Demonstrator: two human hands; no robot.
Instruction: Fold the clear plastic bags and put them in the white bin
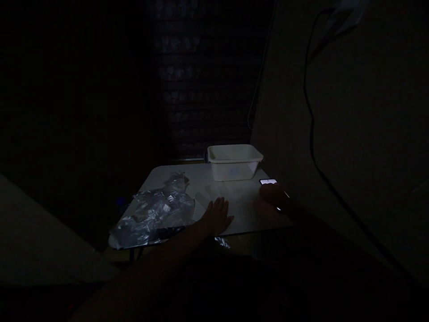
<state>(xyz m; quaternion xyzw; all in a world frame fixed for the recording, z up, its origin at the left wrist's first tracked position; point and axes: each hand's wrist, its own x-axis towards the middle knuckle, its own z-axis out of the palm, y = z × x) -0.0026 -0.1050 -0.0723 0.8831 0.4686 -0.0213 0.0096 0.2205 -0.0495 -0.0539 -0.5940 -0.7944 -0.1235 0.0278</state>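
Observation:
My left hand (216, 218) lies palm down on the white tabletop (239, 201) near its front edge, fingers stretched out and nothing in it. At the table's right edge, my right hand (273, 193) is closed over a phone (268, 181) with a lit screen. Part of the screen glows past the fingers; the rest is covered, and the dark hides the finger detail. Crumpled clear plastic wrap (164, 208) spreads over the table's left side, left of my left hand. A white plastic tub (234, 170) stands upright at the back right.
The room is very dark. A dark cable (312, 134) hangs down the right wall (362, 112). Behind the table is a dark ribbed surface (181, 89), with a thin cord (258, 89) beside it. A pale slanted surface (40, 241) is at lower left.

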